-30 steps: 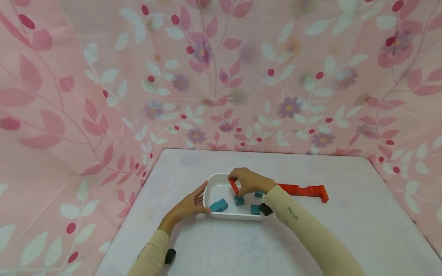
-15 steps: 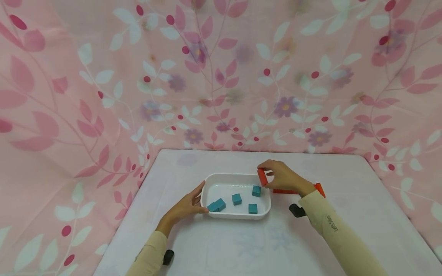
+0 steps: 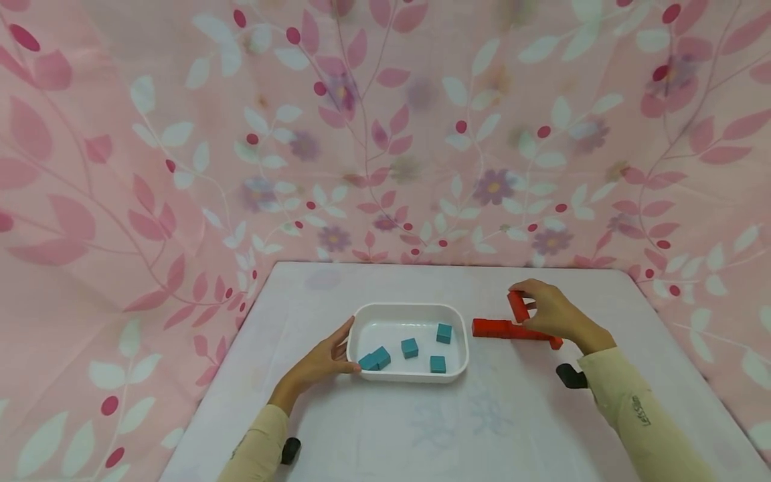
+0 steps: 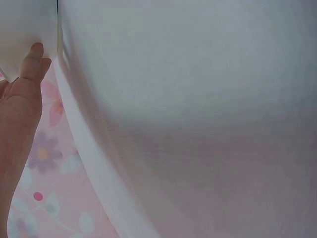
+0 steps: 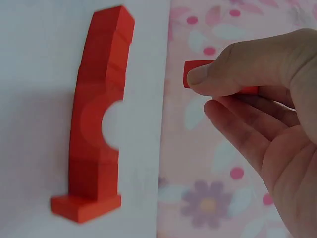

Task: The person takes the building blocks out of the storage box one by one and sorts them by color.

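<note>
My right hand pinches a red block between thumb and fingers, raised close over a row of red blocks. The right wrist view shows the held red block partly covered by the thumb. In that row, one block has a rounded notch, and a flat piece lies across the near end. My left hand holds the left end of a white tray, thumb at the front corner and fingers along the side. Several teal cubes lie inside the tray.
The table has a white cloth, and a pink floral curtain hangs behind it. The row of red blocks lies just right of the tray. Two of the teal cubes sit together in the tray's near left corner.
My right hand has carried the red block from over the tray rightward to over the red row. The left hand has stayed at the tray's left end.
</note>
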Demonstrator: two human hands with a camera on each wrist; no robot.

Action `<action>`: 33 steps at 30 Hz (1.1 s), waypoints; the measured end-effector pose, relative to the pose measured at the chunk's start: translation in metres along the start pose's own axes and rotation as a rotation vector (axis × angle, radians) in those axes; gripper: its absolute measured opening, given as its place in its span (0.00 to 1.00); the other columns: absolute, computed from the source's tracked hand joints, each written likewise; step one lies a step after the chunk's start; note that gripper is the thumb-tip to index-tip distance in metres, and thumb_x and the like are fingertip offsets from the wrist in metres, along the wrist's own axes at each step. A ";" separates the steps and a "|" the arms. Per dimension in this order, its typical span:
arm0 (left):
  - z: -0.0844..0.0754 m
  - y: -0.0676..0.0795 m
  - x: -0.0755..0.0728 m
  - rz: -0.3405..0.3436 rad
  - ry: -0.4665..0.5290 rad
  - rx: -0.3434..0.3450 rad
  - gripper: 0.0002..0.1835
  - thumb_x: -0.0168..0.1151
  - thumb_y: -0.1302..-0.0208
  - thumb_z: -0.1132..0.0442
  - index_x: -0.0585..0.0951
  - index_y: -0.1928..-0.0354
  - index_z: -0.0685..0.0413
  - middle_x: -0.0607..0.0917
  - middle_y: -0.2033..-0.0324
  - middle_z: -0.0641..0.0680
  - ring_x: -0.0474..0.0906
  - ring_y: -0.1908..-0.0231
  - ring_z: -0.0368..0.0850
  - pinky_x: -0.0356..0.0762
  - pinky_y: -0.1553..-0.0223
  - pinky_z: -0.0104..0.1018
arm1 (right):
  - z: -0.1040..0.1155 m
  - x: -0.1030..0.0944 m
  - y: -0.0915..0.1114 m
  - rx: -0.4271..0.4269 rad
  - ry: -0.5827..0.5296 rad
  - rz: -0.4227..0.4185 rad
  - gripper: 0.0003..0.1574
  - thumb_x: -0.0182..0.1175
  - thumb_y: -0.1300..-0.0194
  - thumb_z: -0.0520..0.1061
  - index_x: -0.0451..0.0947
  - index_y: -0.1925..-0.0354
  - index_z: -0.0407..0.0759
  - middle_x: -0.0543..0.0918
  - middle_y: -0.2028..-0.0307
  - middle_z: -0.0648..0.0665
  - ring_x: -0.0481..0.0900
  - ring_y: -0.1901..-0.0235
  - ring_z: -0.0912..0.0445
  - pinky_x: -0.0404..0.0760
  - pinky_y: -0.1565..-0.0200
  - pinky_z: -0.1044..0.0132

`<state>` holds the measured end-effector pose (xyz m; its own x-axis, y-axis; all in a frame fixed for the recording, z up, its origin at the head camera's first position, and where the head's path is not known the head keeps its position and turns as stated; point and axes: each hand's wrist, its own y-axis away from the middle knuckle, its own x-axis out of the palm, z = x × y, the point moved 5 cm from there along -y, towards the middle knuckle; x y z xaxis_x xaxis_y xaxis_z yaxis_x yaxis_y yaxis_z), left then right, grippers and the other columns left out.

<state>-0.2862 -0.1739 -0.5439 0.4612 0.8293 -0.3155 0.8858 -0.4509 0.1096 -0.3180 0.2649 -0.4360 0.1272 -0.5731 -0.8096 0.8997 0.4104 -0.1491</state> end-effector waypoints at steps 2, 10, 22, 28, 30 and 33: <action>0.001 -0.001 0.000 0.005 0.009 0.004 0.53 0.69 0.57 0.57 0.44 0.34 0.30 0.47 0.35 0.38 0.53 0.38 0.43 0.60 0.45 0.44 | -0.010 -0.007 0.007 0.033 0.020 -0.005 0.37 0.66 0.61 0.32 0.67 0.48 0.37 0.71 0.54 0.43 0.74 0.57 0.46 0.78 0.62 0.55; -0.004 0.000 0.000 0.017 0.030 0.021 0.54 0.70 0.58 0.60 0.44 0.33 0.34 0.47 0.34 0.42 0.53 0.39 0.42 0.61 0.45 0.39 | -0.050 -0.019 0.036 0.157 0.095 0.006 0.40 0.66 0.62 0.32 0.65 0.47 0.32 0.71 0.54 0.36 0.70 0.54 0.39 0.77 0.62 0.50; -0.003 0.001 0.002 0.004 0.016 0.004 0.53 0.69 0.57 0.60 0.44 0.34 0.32 0.47 0.35 0.39 0.53 0.38 0.43 0.60 0.45 0.41 | -0.094 -0.005 0.058 0.241 0.175 0.031 0.37 0.66 0.61 0.32 0.67 0.49 0.29 0.73 0.57 0.32 0.70 0.58 0.39 0.76 0.62 0.48; -0.003 0.002 0.002 -0.002 0.016 -0.014 0.53 0.69 0.57 0.59 0.45 0.34 0.32 0.48 0.35 0.37 0.53 0.39 0.41 0.61 0.45 0.40 | -0.103 0.006 0.059 0.252 0.139 0.039 0.40 0.71 0.62 0.38 0.67 0.49 0.29 0.72 0.55 0.31 0.70 0.58 0.38 0.75 0.62 0.47; -0.002 0.002 0.002 -0.005 0.011 -0.015 0.53 0.69 0.57 0.58 0.45 0.34 0.32 0.48 0.35 0.38 0.53 0.39 0.41 0.61 0.45 0.40 | -0.104 0.008 0.059 0.261 0.128 0.045 0.41 0.71 0.62 0.39 0.67 0.48 0.29 0.72 0.54 0.31 0.70 0.57 0.38 0.75 0.61 0.47; -0.002 0.001 0.001 -0.008 0.006 -0.015 0.53 0.69 0.57 0.58 0.45 0.34 0.32 0.47 0.35 0.39 0.53 0.39 0.42 0.61 0.45 0.40 | -0.105 0.011 0.059 0.278 0.122 0.052 0.42 0.71 0.62 0.39 0.66 0.48 0.29 0.72 0.54 0.30 0.69 0.56 0.38 0.76 0.62 0.48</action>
<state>-0.2848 -0.1729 -0.5423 0.4547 0.8348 -0.3104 0.8900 -0.4397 0.1209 -0.3074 0.3575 -0.5131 0.1402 -0.4602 -0.8767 0.9752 0.2172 0.0420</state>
